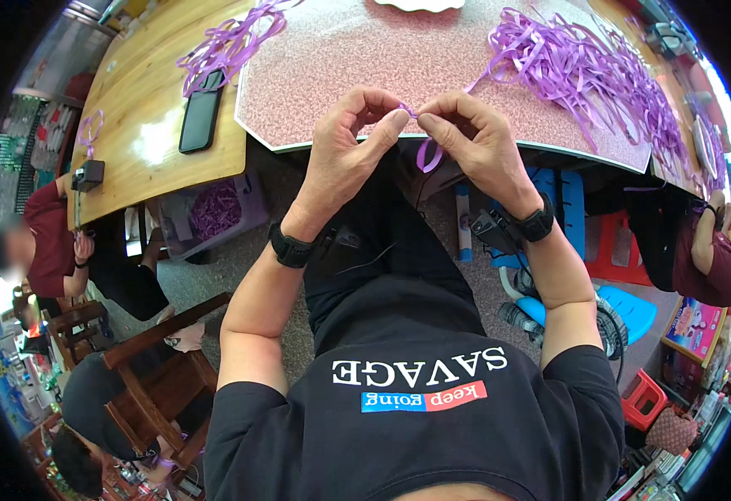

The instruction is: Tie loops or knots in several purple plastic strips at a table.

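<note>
Far left, I see a person in a dark red shirt (48, 238) seated by the wooden table (144, 146), with a small black box (88, 174) at its edge. On that wood lies a black phone (201, 117), and just above it a loose bunch of purple ribbons (230, 43) spills across the seam onto the pink speckled table (340, 58). Under the wooden table I make out a clear bin of purple scraps (215, 209).

My left hand (349, 146) comes next, a black band on its wrist, its fingers (392, 123) curled in and pinched shut on a short purple ribbon (428, 154). The ribbon sits right at the pink table's near edge, between both hands, its loop hanging just below them. My right hand (474, 142) meets the left, fingers (429, 125) pressed tight on the same ribbon, fingertips of both hands nearly touching.

Further right, a big heap of purple ribbons (586, 71) covers the pink table. Below are a blue stool (628, 309) and a red stool (642, 399), and at far right another person in dark red (708, 259).
</note>
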A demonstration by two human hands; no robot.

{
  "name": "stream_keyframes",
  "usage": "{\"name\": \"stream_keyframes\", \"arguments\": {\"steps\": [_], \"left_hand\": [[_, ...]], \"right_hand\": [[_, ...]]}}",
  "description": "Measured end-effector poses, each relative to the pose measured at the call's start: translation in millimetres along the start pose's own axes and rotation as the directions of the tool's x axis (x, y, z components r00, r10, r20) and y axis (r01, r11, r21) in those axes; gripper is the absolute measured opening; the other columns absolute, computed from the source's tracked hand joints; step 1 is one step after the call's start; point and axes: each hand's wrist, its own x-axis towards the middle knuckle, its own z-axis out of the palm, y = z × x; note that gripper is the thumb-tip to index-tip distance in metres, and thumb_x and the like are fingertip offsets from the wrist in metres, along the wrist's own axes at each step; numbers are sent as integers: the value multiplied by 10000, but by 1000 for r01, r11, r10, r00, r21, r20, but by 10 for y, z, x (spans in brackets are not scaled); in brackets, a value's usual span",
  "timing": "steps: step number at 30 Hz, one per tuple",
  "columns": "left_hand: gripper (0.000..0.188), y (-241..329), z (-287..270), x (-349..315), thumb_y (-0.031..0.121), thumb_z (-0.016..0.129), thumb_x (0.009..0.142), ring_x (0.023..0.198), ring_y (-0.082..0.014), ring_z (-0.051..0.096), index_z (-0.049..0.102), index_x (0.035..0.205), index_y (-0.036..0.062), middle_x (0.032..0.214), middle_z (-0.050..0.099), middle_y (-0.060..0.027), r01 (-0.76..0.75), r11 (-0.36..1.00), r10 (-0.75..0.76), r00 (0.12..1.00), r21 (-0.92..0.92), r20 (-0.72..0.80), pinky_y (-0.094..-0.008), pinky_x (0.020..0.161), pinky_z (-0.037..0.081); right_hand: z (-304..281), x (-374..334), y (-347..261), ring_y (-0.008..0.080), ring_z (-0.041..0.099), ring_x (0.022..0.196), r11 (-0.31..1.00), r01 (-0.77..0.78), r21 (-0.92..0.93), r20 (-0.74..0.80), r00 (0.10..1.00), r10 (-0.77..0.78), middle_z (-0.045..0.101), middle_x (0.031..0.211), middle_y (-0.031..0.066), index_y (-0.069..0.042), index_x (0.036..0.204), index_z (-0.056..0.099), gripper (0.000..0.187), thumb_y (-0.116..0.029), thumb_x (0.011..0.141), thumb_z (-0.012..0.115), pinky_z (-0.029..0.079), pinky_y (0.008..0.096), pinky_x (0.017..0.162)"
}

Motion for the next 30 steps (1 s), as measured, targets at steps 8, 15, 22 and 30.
{"name": "stream_keyframes", "arguments": {"steps": [8, 15, 22, 30], "left_hand": [[75, 58, 88, 202, 62, 671, 888, 752, -88, 601, 634, 938, 19, 802, 631, -17, -61, 988, 57, 998, 139, 36, -250, 715, 493], [71, 47, 183, 523, 76, 662, 895, 758, -78, 583, 630, 932, 24, 790, 618, -11, -130, 938, 86, 986, 321, 146, -254, 718, 486], [203, -118, 131, 1132, 186, 661, 909, 729, -124, 594, 648, 938, -15, 770, 641, -46, -97, 835, -151, 906, 542, 396, -285, 671, 487], [292, -262, 80, 2028, 256, 640, 861, 709, -220, 660, 687, 917, -28, 767, 693, -153, -151, 664, -156, 930, 733, 333, -359, 670, 516]], "right_hand": [[-78, 69, -5, 97, 633, 866, 989, 28, 146, 10, 1000, -30, 676, 952, 28, 8, 1092, 634, 184, -133, 976, 621, 495, 229, 793], [-213, 195, 132, 64, 599, 711, 936, -154, 315, -44, 983, 177, 662, 878, 14, -1, 1089, 644, 197, -158, 969, 644, 469, 201, 652], [-448, 329, 522, 31, 509, 665, 997, -79, -6, -166, 983, 76, 643, 808, -6, 0, 1024, 673, 188, -172, 949, 672, 413, 212, 571], [-500, 273, 588, 123, 618, 729, 987, -36, -158, -237, 971, -2, 698, 835, 97, 20, 984, 678, 172, -143, 928, 668, 489, 285, 644]]}}
